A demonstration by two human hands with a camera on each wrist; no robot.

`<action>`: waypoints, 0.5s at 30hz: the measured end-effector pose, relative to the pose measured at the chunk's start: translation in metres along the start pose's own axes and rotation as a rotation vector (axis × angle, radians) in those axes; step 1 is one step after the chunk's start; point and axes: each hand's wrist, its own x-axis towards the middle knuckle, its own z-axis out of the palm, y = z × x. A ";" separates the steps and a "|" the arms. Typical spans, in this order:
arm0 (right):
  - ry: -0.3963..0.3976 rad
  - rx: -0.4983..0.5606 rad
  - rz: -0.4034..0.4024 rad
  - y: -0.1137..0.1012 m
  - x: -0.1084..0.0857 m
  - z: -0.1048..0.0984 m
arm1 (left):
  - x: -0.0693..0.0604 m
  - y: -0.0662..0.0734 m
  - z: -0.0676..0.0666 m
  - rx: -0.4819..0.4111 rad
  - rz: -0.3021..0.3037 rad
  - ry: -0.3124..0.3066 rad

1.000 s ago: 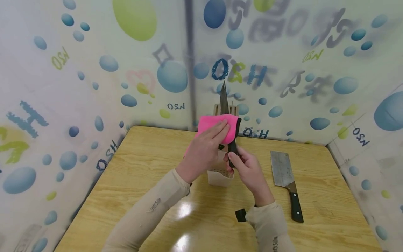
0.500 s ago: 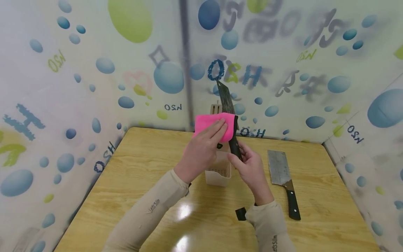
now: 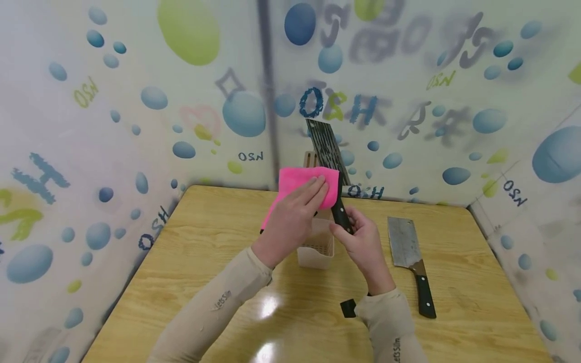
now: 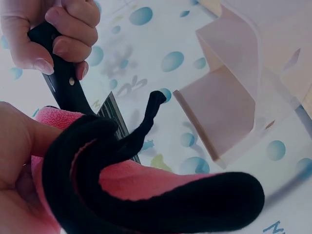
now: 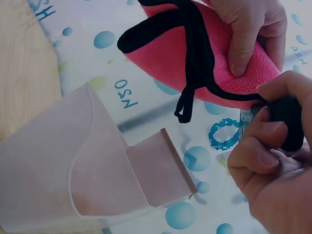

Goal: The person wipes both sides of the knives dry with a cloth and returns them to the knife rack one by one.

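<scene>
My right hand (image 3: 363, 239) grips the black riveted handle of a cleaver (image 3: 324, 143), its broad, dark-streaked blade pointing up. My left hand (image 3: 290, 222) holds a pink cloth (image 3: 290, 179) against the lower blade, fingers flat on one side. In the right wrist view, the left thumb (image 5: 241, 61) presses the cloth from the other side. Black trim and a hanging loop (image 4: 151, 107) edge the cloth in the left wrist view. The cloth hides the blade's base. Behind the hands stands a pale plastic knife holder (image 3: 314, 257), partly covered by them.
A second cleaver (image 3: 405, 244) lies flat on the wooden table (image 3: 218, 217) to the right, its black handle toward me. The patterned wall (image 3: 386, 91) rises directly behind the table. A small black piece (image 3: 348, 308) juts from the right cuff.
The held cleaver has turned from nearly edge-on to showing its broad blade face, and its tip has shifted left. The cloth stays around the lower blade. The second cleaver has not moved.
</scene>
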 end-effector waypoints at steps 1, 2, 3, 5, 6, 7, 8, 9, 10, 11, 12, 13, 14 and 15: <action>0.002 -0.008 0.005 0.000 0.000 0.000 | 0.000 0.000 0.000 0.013 0.008 -0.005; 0.004 -0.015 0.007 0.000 0.001 0.000 | -0.001 0.001 0.000 0.032 0.019 -0.012; 0.005 -0.022 0.006 0.000 0.001 0.000 | -0.001 0.001 0.001 0.053 0.031 -0.018; 0.009 -0.034 0.000 0.000 0.002 0.001 | -0.002 0.002 0.002 0.093 0.055 -0.025; 0.012 -0.038 -0.003 0.001 0.002 0.001 | -0.002 0.003 0.002 0.106 0.064 -0.027; 0.016 -0.043 -0.007 0.001 0.002 0.001 | -0.003 0.004 0.002 0.119 0.072 -0.030; 0.019 -0.046 -0.010 0.001 0.002 0.000 | -0.003 0.004 0.002 0.124 0.077 -0.032; 0.022 -0.045 -0.011 0.001 0.002 0.001 | -0.004 0.005 0.002 0.126 0.081 -0.032; 0.026 -0.046 -0.007 0.001 0.003 0.001 | -0.004 0.006 0.003 0.126 0.084 -0.031; 0.030 -0.048 -0.002 0.002 0.003 0.001 | -0.005 0.007 0.003 0.126 0.088 -0.031; 0.032 -0.047 0.002 0.002 0.003 0.001 | -0.005 0.008 0.003 0.125 0.092 -0.031; 0.034 -0.043 0.005 0.002 0.003 0.001 | -0.006 0.009 0.003 0.122 0.095 -0.030; 0.034 -0.035 0.009 0.003 0.003 0.001 | -0.007 0.011 0.003 0.119 0.097 -0.031; 0.034 -0.027 0.010 0.003 0.003 0.002 | -0.007 0.012 0.003 0.121 0.102 -0.033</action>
